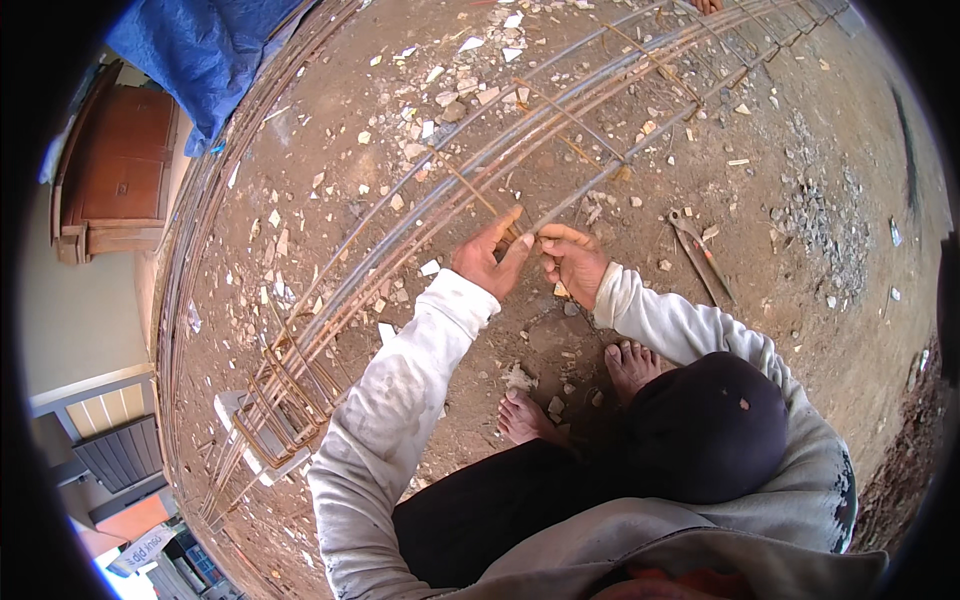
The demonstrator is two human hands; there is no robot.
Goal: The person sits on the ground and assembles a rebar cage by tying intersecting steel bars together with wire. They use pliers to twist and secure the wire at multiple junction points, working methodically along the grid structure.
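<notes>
A long cage of steel reinforcing bars (470, 190) runs from the lower left to the upper right, with thin bent stirrups (572, 110) across it. My left hand (488, 258) is at the cage's near side, thumb and index finger closed around a steel bar (575, 196) where a stirrup meets it. Just right of it, my right hand (578, 264) has its fingers curled, fingertips against the same spot. What sits between the right fingertips is too small to make out. Pincers (700, 255) with long handles lie on the ground to the right.
Another person's hand (708, 5) touches the cage's far end. More stirrups (290, 395) bunch at the lower left over a pale block (262, 462). Long loose bars (190, 240) lie at left, near a blue tarp (200, 60) and a wooden cabinet (122, 160). Rubble (450, 105) covers the dirt.
</notes>
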